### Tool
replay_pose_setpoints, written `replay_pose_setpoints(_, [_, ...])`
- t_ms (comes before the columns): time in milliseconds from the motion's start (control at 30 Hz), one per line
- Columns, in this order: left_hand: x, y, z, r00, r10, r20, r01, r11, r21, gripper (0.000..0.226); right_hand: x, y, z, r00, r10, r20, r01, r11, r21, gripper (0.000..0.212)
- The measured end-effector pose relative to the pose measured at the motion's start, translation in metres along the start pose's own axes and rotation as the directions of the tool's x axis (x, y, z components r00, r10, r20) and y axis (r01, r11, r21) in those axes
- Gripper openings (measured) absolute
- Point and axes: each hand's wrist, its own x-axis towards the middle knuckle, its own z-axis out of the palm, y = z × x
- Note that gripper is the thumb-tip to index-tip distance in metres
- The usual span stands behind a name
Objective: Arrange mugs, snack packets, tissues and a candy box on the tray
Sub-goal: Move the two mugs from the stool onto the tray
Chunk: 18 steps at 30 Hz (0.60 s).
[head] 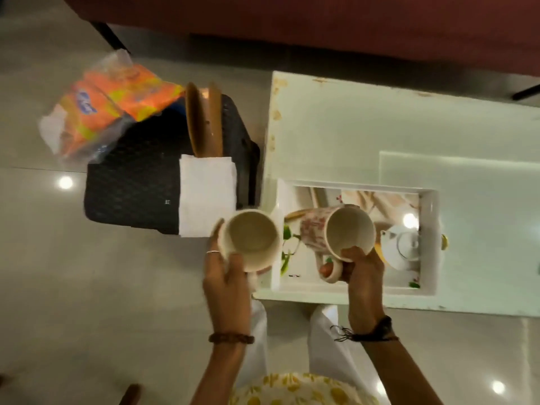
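I hold a mug in each hand. My left hand (225,276) grips a cream mug (251,239) just left of the white table's corner, over the floor. My right hand (361,270) grips a floral-patterned mug (342,229) by its handle, above the white tray (429,229) with a printed teapot picture. Both mugs are empty and tilted toward me. White folded tissues (207,197) hang over the edge of a black basket (131,182). Orange snack packets (114,103) in clear plastic lie at the basket's far left.
The tray sits at the near edge of a white low table (350,127). Two brown plates (201,121) stand upright in the basket. A dark red sofa (321,19) runs along the back. Tiled floor surrounds everything.
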Motion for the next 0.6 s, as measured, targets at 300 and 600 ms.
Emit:
replay_pose_setpoints(300, [-0.071,-0.044,0.09,0.949,-0.248,0.196,0.253,0.967,-0.002,0.051,0.035,0.031,-0.099,0.993,0.116,-0.029,-0.119,0.979,-0.168,0.024])
replay_pose_setpoints(600, [-0.062,-0.073,0.106,0.918,-0.382,0.106,0.388,0.921,-0.047,0.058,0.041,0.064,-0.108,0.982,0.19,-0.004,-0.184,0.947,-0.263,0.037])
